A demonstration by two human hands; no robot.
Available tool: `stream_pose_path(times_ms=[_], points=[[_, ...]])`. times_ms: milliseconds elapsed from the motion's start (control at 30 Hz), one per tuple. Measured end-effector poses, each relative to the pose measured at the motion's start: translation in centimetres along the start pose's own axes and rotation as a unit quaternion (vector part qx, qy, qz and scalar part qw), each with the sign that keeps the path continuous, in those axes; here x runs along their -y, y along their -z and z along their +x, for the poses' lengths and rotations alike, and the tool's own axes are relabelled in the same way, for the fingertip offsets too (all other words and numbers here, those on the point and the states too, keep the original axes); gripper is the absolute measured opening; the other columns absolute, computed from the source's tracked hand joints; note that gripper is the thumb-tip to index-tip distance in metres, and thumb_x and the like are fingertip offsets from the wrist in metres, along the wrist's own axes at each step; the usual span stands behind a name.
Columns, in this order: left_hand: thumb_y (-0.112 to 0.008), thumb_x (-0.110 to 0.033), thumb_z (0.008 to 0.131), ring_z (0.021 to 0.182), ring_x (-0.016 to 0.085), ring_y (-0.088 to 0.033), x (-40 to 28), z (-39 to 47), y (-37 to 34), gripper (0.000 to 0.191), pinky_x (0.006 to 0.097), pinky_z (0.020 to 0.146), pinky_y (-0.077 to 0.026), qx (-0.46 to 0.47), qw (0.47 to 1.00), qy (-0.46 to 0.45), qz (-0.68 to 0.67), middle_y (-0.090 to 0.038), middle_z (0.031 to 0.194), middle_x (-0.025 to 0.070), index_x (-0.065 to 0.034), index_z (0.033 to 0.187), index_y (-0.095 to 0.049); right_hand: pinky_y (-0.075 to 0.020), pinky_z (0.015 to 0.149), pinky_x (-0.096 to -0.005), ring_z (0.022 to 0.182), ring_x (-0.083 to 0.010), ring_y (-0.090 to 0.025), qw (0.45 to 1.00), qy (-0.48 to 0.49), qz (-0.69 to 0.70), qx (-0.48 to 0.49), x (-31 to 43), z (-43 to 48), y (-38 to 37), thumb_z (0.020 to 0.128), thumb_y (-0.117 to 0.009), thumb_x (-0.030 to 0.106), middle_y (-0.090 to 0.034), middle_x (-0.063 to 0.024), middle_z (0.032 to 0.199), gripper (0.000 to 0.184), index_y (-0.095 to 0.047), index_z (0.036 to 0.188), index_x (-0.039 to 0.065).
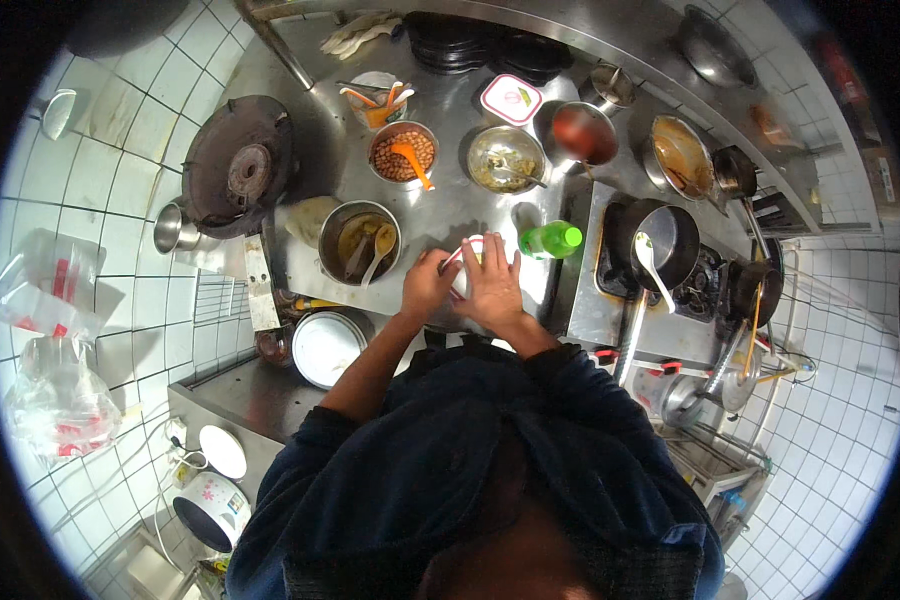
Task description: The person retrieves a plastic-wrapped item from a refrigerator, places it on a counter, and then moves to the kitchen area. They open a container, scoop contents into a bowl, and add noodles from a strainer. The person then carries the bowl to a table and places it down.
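Both hands are at the near edge of the steel counter on a small white tub with a red-rimmed lid (461, 279). My left hand (429, 283) grips its left side, thumb towards the lid. My right hand (493, 283) lies spread over its top and right side, fingers extended. To the right lies a green plastic bottle (551, 240) with a bright green cap. At the left is a steel pot (331, 259) holding ladles. Beyond are a bowl of beans or nuts (399, 175) with an orange spoon, a steel bowl of food (487, 176) and another red-rimmed lid (511, 99).
A gas stove (581, 315) with a long-handled pan (671, 281) stands at the right. A wok burner (217, 180) is at the left, above a stack of white plates (328, 349). Black dishes (450, 45) and a steel shelf edge (555, 24) border the far side.
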State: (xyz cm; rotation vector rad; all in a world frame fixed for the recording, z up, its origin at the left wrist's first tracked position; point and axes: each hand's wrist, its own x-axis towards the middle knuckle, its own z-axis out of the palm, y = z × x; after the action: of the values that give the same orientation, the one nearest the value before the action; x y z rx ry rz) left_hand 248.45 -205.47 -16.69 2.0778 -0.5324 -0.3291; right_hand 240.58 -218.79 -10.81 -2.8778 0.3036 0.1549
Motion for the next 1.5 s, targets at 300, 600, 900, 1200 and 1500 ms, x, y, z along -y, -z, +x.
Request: stream_pose_path(times_ms=[300,600,900,1200,1500], points=[[-0.063,-0.031,0.097,0.070,0.024,-0.064,1.5,0.1,-0.7,0.031,0.0391,0.065,-0.051,0.020,0.994,0.060,-0.088,-0.065,0.083,0.0123,-0.0010,0.102,-0.064,-0.0285,0.112,-0.0559,0.141,-0.0411,-0.028,0.993,-0.015,0.119,-0.020,-0.1,0.5,-0.2,0.061,-0.084,0.036,-0.027,-0.0249,0.152,0.106,-0.035,0.151,0.014],[-0.066,-0.036,0.095,0.078,0.025,-0.062,2.2,0.1,-1.5,0.037,0.0365,0.074,-0.050,0.004,0.990,0.068,-0.127,-0.064,0.093,0.0149,-0.0009,0.107,-0.065,-0.0342,0.107,-0.0540,0.137,-0.0414,-0.033,0.994,-0.004,0.110,-0.009,-0.5,0.4,1.0,0.062,-0.084,0.033,-0.031,-0.0239,0.149,0.100,-0.039,0.150,0.017],[-0.069,-0.034,0.094,0.071,0.018,-0.061,1.1,0.1,-1.0,0.039,0.0321,0.060,-0.053,0.037,0.978,0.116,-0.171,-0.062,0.090,0.0121,0.0016,0.108,-0.065,-0.0334,0.107,-0.0549,0.135,-0.0401,-0.035,0.995,0.022,0.080,-0.048,-0.8,0.8,0.9,0.063,-0.084,0.036,-0.032,-0.0213,0.148,0.097,-0.042,0.148,0.017],[-0.063,-0.035,0.097,0.080,0.015,-0.060,1.6,1.2,-1.8,0.039,0.0313,0.070,-0.050,-0.006,0.978,0.102,-0.183,-0.062,0.090,0.0087,0.0014,0.111,-0.062,-0.0365,0.108,-0.0524,0.137,-0.0412,-0.032,0.991,-0.030,0.129,0.003,-0.9,1.5,1.7,0.062,-0.084,0.035,-0.030,-0.0213,0.151,0.099,-0.041,0.149,0.015],[-0.044,-0.039,0.105,0.069,0.019,-0.059,2.1,0.7,-2.0,0.047,0.0361,0.066,-0.049,-0.018,0.940,0.128,-0.316,-0.063,0.081,0.0102,0.0027,0.093,-0.060,-0.0314,0.111,-0.0538,0.136,-0.0431,-0.031,0.984,-0.008,0.162,-0.071,-0.7,1.3,1.3,0.063,-0.083,0.032,-0.031,-0.0228,0.150,0.094,-0.045,0.146,0.011]])
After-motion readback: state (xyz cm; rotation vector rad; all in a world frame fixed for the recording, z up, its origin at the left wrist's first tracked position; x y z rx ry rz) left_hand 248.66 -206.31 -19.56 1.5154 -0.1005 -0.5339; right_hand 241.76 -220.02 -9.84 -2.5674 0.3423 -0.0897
